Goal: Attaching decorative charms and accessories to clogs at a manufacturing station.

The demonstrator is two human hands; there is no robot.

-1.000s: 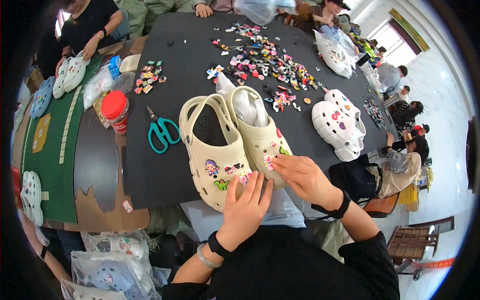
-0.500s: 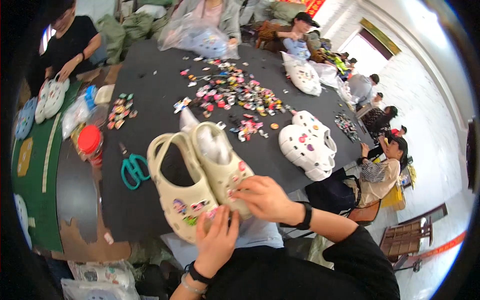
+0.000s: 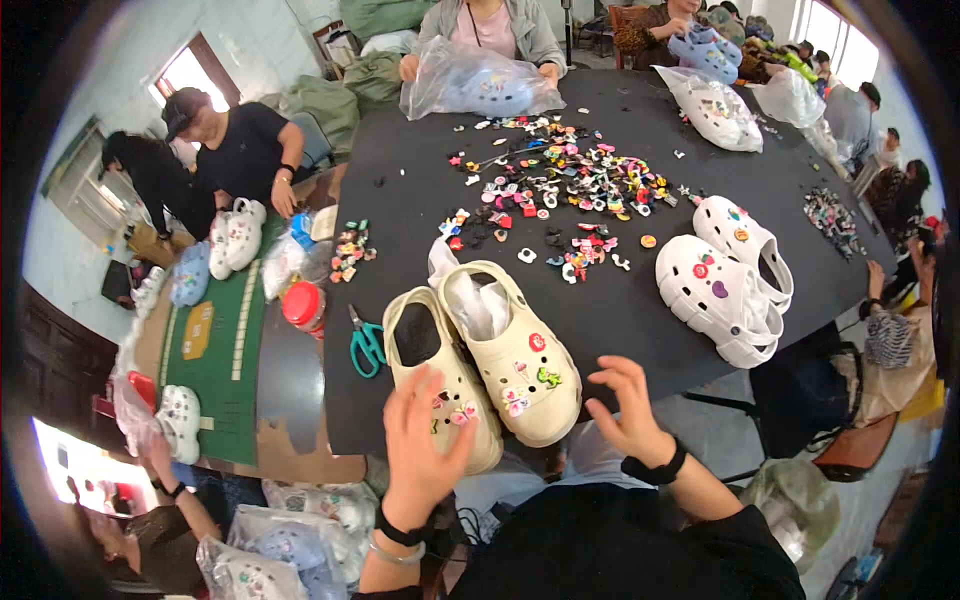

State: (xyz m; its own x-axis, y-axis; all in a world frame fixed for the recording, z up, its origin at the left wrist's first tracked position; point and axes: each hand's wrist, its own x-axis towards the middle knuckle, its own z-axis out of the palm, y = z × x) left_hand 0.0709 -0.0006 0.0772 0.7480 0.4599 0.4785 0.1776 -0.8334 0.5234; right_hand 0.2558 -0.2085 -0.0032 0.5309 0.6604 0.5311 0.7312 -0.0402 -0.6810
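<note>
A pair of cream clogs stands side by side at the table's near edge, toes toward me. The right clog [image 3: 504, 352] carries several charms, among them a red round one [image 3: 537, 342] and a green dinosaur-like charm [image 3: 549, 378]; white stuffing [image 3: 480, 306] fills its opening. Over the toe of the left clog [image 3: 437, 371] is my left hand [image 3: 420, 440], fingers apart and hiding part of its charms. My right hand [image 3: 632, 415] hovers just right of the right clog, fingers spread and curved, with nothing in it.
Loose charms [image 3: 560, 180] lie heaped on the black table. White clogs [image 3: 705, 285] sit at the right, green-handled scissors [image 3: 366, 345] and a red-lidded jar [image 3: 303, 305] at the left. Across the table a person holds a bagged blue clog [image 3: 497, 95]. Bagged clogs [image 3: 285, 545] are at lower left.
Both hands have come away from the charms on the clogs and opened, the right moving off to the right. The view has swung left, and the clogs stand closer to upright in it.
</note>
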